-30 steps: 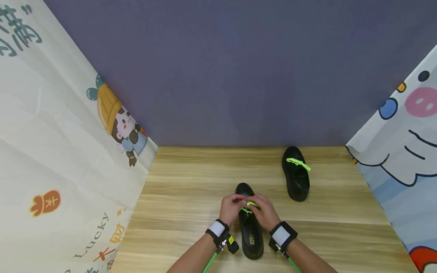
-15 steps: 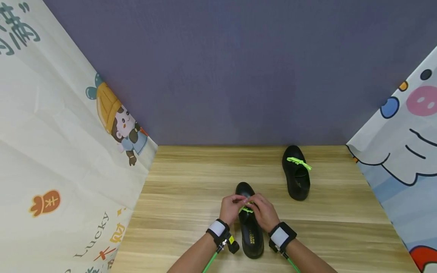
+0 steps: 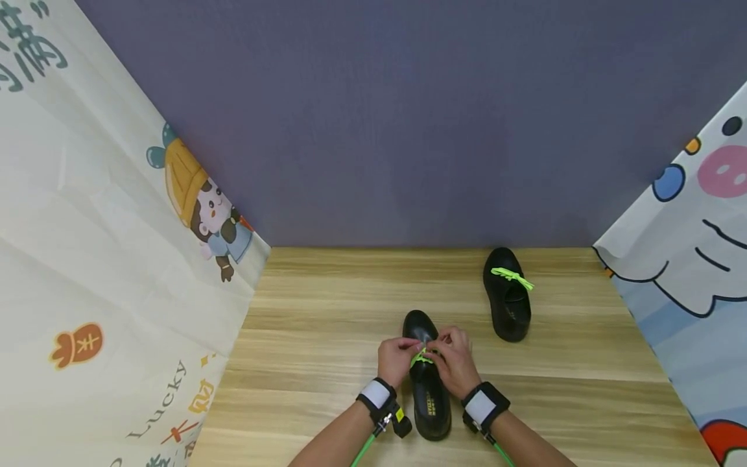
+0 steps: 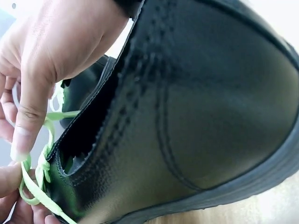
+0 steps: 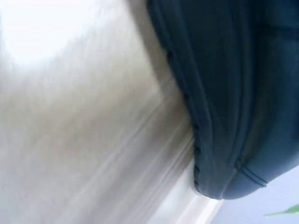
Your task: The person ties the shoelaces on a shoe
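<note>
A black lace-up shoe [image 3: 430, 405] stands on the wooden floor between the two hands, toe pointing away. Its neon green shoelace [image 3: 421, 359] crosses the tongue area. From the left, the left hand [image 3: 395, 362] pinches the lace. The right hand [image 3: 458, 366] reaches over from the other side, thumb and fingers also on the lace. Seen close in the left wrist view, the right thumb [image 4: 28, 112] points down onto a loop of green lace [image 4: 44, 163], beside the left fingertips [image 4: 7, 179]. The right wrist view shows only the shoe's side [image 5: 219, 102], with neither hand visible.
A second black shoe [image 3: 506, 305] with a tied green bow [image 3: 511, 277] stands farther back to the right. Behind the wooden floor [image 3: 315, 311] rises a grey-purple panel [image 3: 373, 130]. Printed cloths [image 3: 105, 259] hang at both sides.
The right hand's fingers have spread and lifted a little off the lace area, its knuckles now slightly higher and to the right. The left hand has barely moved. Both shoes stay in place.
</note>
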The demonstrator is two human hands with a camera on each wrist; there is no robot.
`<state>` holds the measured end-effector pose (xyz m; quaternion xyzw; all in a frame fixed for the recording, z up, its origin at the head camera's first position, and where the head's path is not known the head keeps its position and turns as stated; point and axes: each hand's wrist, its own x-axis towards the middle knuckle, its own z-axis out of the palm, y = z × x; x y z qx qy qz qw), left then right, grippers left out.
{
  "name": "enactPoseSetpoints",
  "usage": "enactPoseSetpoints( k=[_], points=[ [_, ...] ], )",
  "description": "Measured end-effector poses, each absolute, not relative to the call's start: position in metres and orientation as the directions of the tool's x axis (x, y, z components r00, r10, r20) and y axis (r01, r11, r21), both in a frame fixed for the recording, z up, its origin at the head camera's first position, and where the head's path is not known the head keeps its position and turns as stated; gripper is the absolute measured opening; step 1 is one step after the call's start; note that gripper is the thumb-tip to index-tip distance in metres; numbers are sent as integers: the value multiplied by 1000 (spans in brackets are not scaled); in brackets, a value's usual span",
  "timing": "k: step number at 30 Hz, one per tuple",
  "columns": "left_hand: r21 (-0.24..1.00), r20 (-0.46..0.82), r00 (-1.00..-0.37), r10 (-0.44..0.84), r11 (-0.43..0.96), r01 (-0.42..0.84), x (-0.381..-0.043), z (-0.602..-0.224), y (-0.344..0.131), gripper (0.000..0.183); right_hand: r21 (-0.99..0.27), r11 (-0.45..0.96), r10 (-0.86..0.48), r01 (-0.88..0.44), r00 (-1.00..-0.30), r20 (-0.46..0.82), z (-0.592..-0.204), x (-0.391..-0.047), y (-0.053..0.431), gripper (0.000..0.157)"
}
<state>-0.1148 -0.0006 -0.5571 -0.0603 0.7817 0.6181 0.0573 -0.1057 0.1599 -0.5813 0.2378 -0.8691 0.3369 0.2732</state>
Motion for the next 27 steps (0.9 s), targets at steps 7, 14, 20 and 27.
enactPoseSetpoints(
  k=[7, 14, 20, 27],
  points=[
    [963, -159, -987, -22, 217, -160, -112, -555, 0, 5, -416, 665, -255, -621, -712, 654, -578, -106, 162, 21],
    [965, -144, -989, -13, 218, -143, -112, -553, 0, 6, -469, 662, -271, -585, -770, 578, -573, -102, 161, 23],
    [964, -141, -990, 3, 229, -137, -114, -554, 0, 8, -541, 638, -245, -548, -810, 532, -571, -102, 160, 23],
    [968, -110, -994, 1, 229, -107, -114, -557, -2, 7, -598, 606, -207, -525, -830, 518, -574, -102, 159, 23]
  ],
)
